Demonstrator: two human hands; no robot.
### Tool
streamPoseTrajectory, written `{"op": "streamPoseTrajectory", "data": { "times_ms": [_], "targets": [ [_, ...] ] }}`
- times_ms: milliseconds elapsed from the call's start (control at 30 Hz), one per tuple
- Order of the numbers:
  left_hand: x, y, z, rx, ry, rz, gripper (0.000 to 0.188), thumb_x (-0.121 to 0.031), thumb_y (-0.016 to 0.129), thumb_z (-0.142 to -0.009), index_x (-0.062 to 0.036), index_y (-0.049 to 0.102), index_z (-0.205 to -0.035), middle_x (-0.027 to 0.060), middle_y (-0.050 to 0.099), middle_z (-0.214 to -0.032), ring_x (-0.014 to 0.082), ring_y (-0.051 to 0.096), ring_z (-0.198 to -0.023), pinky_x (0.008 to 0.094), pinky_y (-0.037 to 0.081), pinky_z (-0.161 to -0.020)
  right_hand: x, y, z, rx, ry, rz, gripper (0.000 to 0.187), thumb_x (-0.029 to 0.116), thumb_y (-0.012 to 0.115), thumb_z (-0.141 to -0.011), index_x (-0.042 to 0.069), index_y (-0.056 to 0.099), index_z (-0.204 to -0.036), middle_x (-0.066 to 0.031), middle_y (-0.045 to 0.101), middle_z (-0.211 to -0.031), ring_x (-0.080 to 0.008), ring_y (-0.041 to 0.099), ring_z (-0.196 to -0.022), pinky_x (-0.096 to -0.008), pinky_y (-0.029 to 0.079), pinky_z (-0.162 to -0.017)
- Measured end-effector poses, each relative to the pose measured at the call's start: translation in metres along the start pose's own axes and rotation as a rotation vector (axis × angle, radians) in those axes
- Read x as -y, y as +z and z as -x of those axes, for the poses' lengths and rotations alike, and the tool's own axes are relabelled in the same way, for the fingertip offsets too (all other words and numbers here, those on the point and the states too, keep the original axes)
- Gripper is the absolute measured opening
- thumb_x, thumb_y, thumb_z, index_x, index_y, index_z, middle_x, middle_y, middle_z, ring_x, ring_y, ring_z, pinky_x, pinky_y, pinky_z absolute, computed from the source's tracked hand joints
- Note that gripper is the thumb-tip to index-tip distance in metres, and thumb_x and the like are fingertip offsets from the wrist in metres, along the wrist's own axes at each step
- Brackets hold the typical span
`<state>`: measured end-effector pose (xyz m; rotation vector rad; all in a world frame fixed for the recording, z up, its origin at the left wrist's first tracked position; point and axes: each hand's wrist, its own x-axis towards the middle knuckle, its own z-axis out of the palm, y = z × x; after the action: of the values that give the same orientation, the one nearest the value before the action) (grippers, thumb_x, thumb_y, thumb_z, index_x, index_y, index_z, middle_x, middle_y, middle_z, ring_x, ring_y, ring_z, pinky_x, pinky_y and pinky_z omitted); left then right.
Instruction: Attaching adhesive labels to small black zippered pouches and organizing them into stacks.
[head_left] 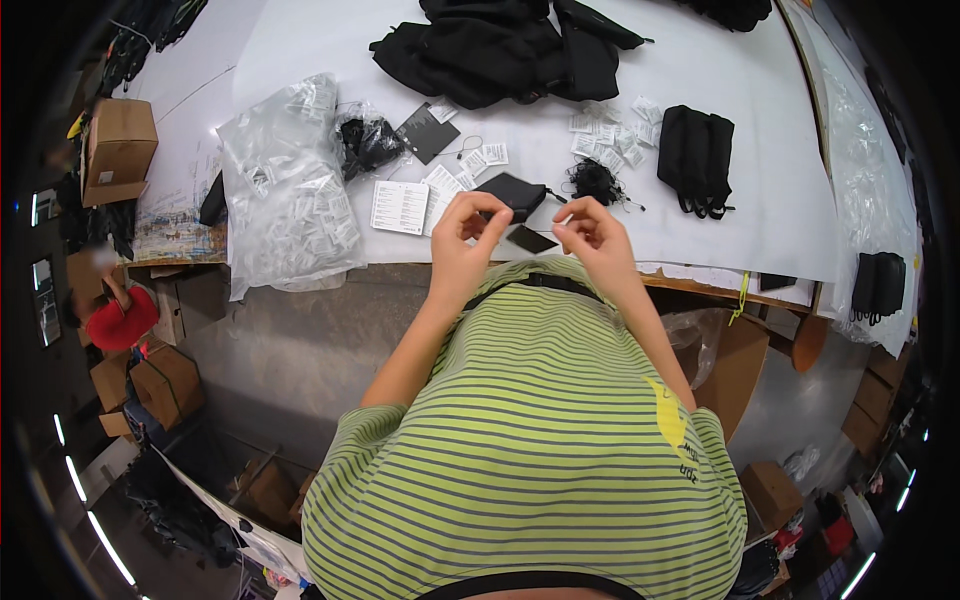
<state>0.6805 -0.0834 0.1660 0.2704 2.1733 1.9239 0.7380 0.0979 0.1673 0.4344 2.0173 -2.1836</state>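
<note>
My left hand (pixel 466 236) is raised over the front edge of the table, thumb and forefinger curled together in a pinch. Across from it, my right hand (pixel 602 242) has its fingers bent in a similar pinch. What each one holds is too thin or hidden to make out. Between them sits a small dark card tag (pixel 531 238), its cord not clearly visible. Just beyond my fingertips lies a folded black pouch (pixel 512 190). A tangle of black tag strings (pixel 594 182) rests to its right, and a white printed card (pixel 400 207) lies left of my left hand.
A large clear plastic bag (pixel 290 190) of white labels covers the table's left part. Beside it are a bag of black cords (pixel 368 143) and a black card (pixel 427 133). Black garments (pixel 500 50) lie at the back, folded black pouches (pixel 695 160) right. A person (pixel 122 318) is far left.
</note>
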Motion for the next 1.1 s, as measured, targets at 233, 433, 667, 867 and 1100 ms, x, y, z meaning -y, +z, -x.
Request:
{"op": "streamPoseTrajectory", "data": {
  "times_ms": [233, 433, 667, 867, 1100],
  "targets": [
    [-0.038, -0.003, 0.006, 0.154, -0.216, 0.355, 0.010, -0.011, 0.057, -0.088, -0.0013, 0.055, -0.091, -0.0005, 0.054, -0.077, 0.0032, 0.046, -0.065, 0.0173, 0.035, -0.055, 0.038, -0.013, 0.011, 0.038, -0.119, -0.242, 0.012, 0.004, 0.062, -0.082, 0.004, 0.053, -0.089, -0.0053, 0.063, -0.082, -0.0102, 0.060, -0.081, -0.0212, 0.043, -0.070],
    [-0.049, 0.010, 0.012, 0.186, -0.242, 0.407, 0.009, -0.008, 0.063, -0.084, -0.0010, 0.060, -0.089, -0.0061, 0.050, -0.070, -0.0003, 0.040, -0.061, 0.0158, 0.029, -0.052, 0.044, -0.003, 0.015, 0.066, -0.083, -0.294, 0.015, 0.006, 0.059, -0.085, 0.004, 0.050, -0.096, -0.0088, 0.064, -0.084, -0.0091, 0.057, -0.074, -0.0214, 0.043, -0.066],
    [-0.055, 0.009, 0.013, 0.242, -0.210, 0.402, 0.009, -0.009, 0.060, -0.086, -0.0012, 0.056, -0.090, -0.0034, 0.054, -0.074, 0.0006, 0.043, -0.064, 0.0161, 0.032, -0.055, 0.043, 0.011, 0.018, 0.103, -0.165, -0.325, 0.019, 0.007, 0.055, -0.088, 0.004, 0.045, -0.104, -0.0052, 0.057, -0.076, -0.0085, 0.053, -0.067, -0.0197, 0.042, -0.060],
    [-0.058, 0.003, 0.013, 0.320, -0.227, 0.405, 0.010, -0.011, 0.056, -0.088, -0.0009, 0.054, -0.089, -0.0002, 0.057, -0.078, 0.0031, 0.049, -0.071, 0.0172, 0.037, -0.063, 0.047, 0.013, 0.021, 0.148, -0.137, -0.314, 0.018, 0.008, 0.054, -0.089, 0.003, 0.046, -0.104, -0.0032, 0.054, -0.077, -0.0076, 0.053, -0.069, -0.0187, 0.042, -0.060],
    [-0.059, 0.002, 0.015, 0.337, -0.181, 0.398, 0.010, -0.011, 0.055, -0.089, -0.0008, 0.053, -0.087, 0.0008, 0.059, -0.078, 0.0034, 0.052, -0.072, 0.0170, 0.038, -0.063, 0.047, 0.022, 0.022, 0.137, -0.157, -0.320, 0.016, 0.008, 0.053, -0.090, 0.003, 0.048, -0.104, -0.0009, 0.052, -0.077, -0.0063, 0.052, -0.070, -0.0180, 0.041, -0.061]
  ]
}}
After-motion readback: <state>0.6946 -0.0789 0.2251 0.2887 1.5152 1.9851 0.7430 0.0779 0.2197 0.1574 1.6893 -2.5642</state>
